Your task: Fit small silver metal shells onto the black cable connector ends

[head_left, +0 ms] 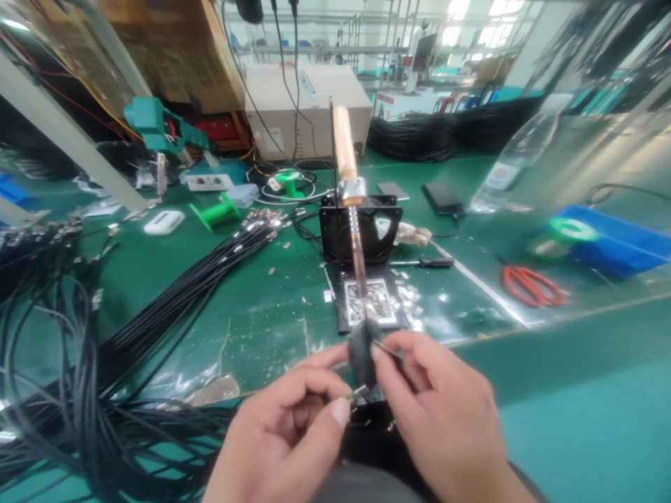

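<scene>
At nine o'clock, black cables are lying bundled along the green counter, probably for easy reach. Toward seven, the left hand is pinching a small metal connector at its fingertips, just below centre. At twelve, a wooden-handled soldering iron is slanting tip-down over a black frame — seemingly propped so both hands are free. Toward five, the right hand is narrowly gripping a thin dark strand. Orange-handled pliers are resting at three. The connector is looking silvery and boxy — finer detail is blurring.
</scene>
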A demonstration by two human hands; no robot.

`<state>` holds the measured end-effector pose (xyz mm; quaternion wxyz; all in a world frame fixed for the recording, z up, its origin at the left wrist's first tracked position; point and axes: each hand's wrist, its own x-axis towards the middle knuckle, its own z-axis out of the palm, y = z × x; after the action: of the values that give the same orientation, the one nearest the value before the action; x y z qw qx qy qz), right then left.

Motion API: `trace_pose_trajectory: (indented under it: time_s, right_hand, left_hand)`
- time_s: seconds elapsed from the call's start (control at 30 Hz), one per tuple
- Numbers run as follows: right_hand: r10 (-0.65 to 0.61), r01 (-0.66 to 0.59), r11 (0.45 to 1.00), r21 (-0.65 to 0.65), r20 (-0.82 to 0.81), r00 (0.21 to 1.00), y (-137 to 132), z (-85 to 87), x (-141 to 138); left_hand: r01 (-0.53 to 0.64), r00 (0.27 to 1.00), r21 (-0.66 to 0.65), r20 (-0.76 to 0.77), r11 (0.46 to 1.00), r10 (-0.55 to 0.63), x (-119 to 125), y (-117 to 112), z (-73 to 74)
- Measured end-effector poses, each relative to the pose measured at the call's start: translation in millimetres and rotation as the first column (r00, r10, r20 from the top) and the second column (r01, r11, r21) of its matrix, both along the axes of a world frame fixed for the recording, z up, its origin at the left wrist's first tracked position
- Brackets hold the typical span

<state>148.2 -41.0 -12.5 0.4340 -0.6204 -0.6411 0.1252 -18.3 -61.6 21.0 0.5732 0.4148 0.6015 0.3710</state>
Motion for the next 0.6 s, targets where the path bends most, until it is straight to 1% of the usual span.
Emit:
trace_pose_trajectory:
  time_s: [0.13,0.27,0.4,0.5,0.6]
  right_hand:
    - [-0.002,0.002,0.999,-0.033,0.007,1.000,1.6,-6.3,0.2]
    - [0.004,-0.006,0.997,-0.075,-0.018,1.000,1.0,-11.9,1.5]
    - [-0.024,0.015,0.991,-0.130,-0.063,0.998,6.9,-11.5,2.8]
    - [-0.030,0.022,0.992,-0.124,-0.064,0.997,11.7,-8.6,2.9]
    - [-0.016,0.013,0.997,-0.072,-0.052,0.999,12.3,-7.1,1.6]
  left_hand:
    - [-0.055,0.999,-0.023,0.000,0.998,0.055,2.2,1.5,-0.2]
    - [-0.010,0.999,-0.071,0.030,0.997,0.012,-1.6,2.9,-7.3]
    - [-0.023,0.998,-0.082,0.051,0.996,0.027,-3.6,8.2,-10.7]
    - [-0.019,0.998,-0.063,0.057,0.998,0.023,-3.1,11.3,-10.4]
    - [-0.009,0.999,-0.051,0.053,0.999,0.012,-3.3,10.1,-9.4]
